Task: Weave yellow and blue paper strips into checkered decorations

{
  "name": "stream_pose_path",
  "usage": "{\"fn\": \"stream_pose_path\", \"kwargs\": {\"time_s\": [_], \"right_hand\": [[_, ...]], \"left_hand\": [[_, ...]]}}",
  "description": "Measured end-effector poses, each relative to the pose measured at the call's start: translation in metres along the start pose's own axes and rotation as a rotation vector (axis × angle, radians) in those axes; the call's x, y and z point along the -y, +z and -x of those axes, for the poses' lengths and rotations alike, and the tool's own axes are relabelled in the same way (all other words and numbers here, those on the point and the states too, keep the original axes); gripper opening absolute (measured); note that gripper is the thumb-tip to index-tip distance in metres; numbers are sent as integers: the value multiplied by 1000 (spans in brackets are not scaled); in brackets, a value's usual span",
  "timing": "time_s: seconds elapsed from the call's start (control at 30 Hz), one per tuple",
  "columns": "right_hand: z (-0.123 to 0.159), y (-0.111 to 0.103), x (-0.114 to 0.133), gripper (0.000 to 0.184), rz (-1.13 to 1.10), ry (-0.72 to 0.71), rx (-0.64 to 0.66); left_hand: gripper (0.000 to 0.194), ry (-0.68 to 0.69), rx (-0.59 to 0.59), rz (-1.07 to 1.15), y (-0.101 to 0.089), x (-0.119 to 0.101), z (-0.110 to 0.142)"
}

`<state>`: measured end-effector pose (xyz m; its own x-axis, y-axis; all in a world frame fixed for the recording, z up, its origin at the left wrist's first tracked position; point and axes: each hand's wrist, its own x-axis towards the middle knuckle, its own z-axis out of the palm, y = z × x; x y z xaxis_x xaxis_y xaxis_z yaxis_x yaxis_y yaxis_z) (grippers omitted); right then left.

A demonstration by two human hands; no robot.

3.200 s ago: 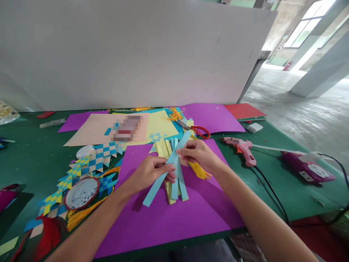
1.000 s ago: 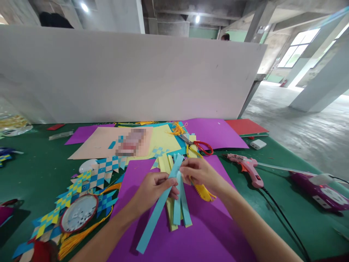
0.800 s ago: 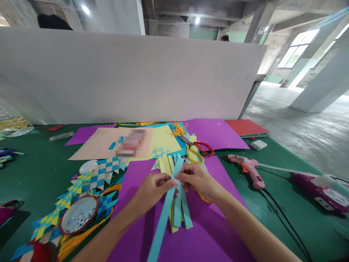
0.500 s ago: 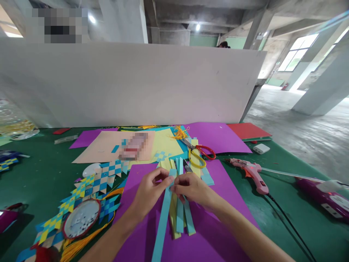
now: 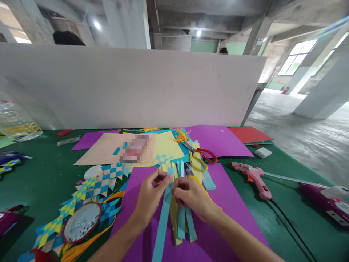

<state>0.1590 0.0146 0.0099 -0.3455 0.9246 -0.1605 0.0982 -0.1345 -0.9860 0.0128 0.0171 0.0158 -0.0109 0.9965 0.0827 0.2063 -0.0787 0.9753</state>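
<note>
My left hand (image 5: pixel 154 193) pinches the upper end of a long light-blue paper strip (image 5: pixel 163 222), which slants down toward the front edge of the view. Close beside it on the right is my right hand (image 5: pixel 189 193), its fingertips pressed together; whatever they hold, if anything, is hidden. More blue strips (image 5: pixel 181 222) and pale yellow strips (image 5: pixel 174 225) lie in a loose bundle beneath both hands, on a purple sheet (image 5: pixel 223 233). Partly behind my right hand lies a yellow-handled cutter (image 5: pixel 203 186). Scissors (image 5: pixel 201 155) with red and yellow handles rest just beyond.
At left lie checkered woven paper fish (image 5: pixel 107 178), a round white dish (image 5: pixel 82 222) and orange tassels (image 5: pixel 81 251). A pink glue gun (image 5: pixel 253 178) with its cord is at right. Colored sheets (image 5: pixel 95 153) spread before a white partition (image 5: pixel 131 87).
My right hand has drawn slightly away from the blue strip, leaving a small gap. The cutter's yellow handle now shows beside it. The whole view has shifted slightly.
</note>
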Motion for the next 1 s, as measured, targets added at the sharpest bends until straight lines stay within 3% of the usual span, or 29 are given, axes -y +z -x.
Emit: {"fn": "stream_pose_path", "kwargs": {"time_s": [0.2,0.4,0.6,0.83,1.0], "right_hand": [[0,0,0,12,44,-46,-19],[1,1,2,11,32,-20,-3],[-2,0,-7,15,50,-60,-16],[1,3,1,19,-88,40,25],[2,14,-3,8,-67,97,101]], "left_hand": [[26,-44,99,-33,0,-1,0],[29,-28,-2,-30,2,1,3],[31,-10,38,-64,3,10,-1],[35,-49,8,-72,1,6,1],[32,-38,-112,-57,-9,0,-2]]}}
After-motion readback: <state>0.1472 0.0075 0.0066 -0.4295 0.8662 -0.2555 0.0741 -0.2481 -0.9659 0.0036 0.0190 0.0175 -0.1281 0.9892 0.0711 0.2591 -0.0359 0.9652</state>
